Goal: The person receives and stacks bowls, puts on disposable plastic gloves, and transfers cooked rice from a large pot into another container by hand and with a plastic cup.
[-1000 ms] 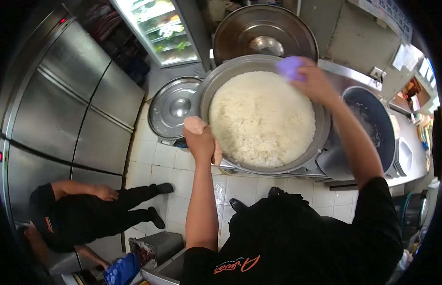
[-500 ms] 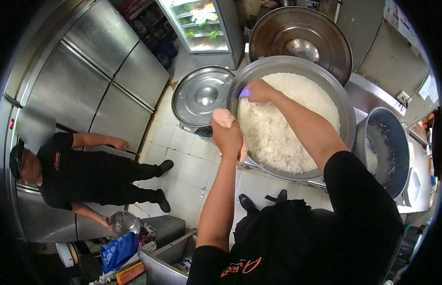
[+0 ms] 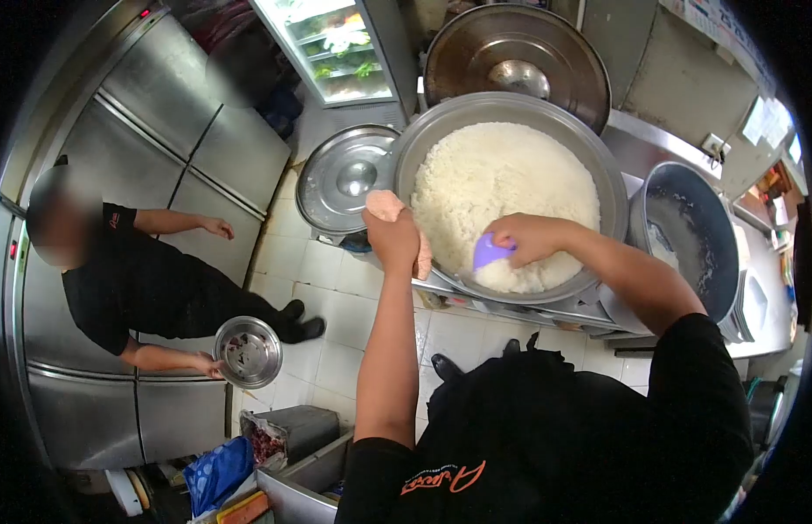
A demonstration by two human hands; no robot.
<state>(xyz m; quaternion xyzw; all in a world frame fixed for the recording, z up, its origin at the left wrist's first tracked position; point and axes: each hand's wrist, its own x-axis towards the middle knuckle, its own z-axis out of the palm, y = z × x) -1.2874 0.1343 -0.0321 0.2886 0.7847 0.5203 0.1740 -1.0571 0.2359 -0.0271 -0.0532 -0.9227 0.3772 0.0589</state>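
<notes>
A wide metal pot full of white rice stands in front of me. My left hand is closed around a folded pink cloth at the pot's left rim; whether the cloth presses on the rim I cannot tell. In my right hand is a purple plastic scoop, its edge down in the rice near the pot's front side. My fingers cover part of the scoop. The rice looks loose and clumpy around it and smoother toward the back.
A round metal lid lies left of the pot, and a larger brown lid leans behind it. On the right stands a deep grey pot with rice residue. A co-worker at the steel refrigerators holds a metal bowl.
My right hand has drawn the purple scoop from the pot's far left side toward me through the rice. The left hand still grips the cloth. The co-worker's bowl has risen and moved nearer.
</notes>
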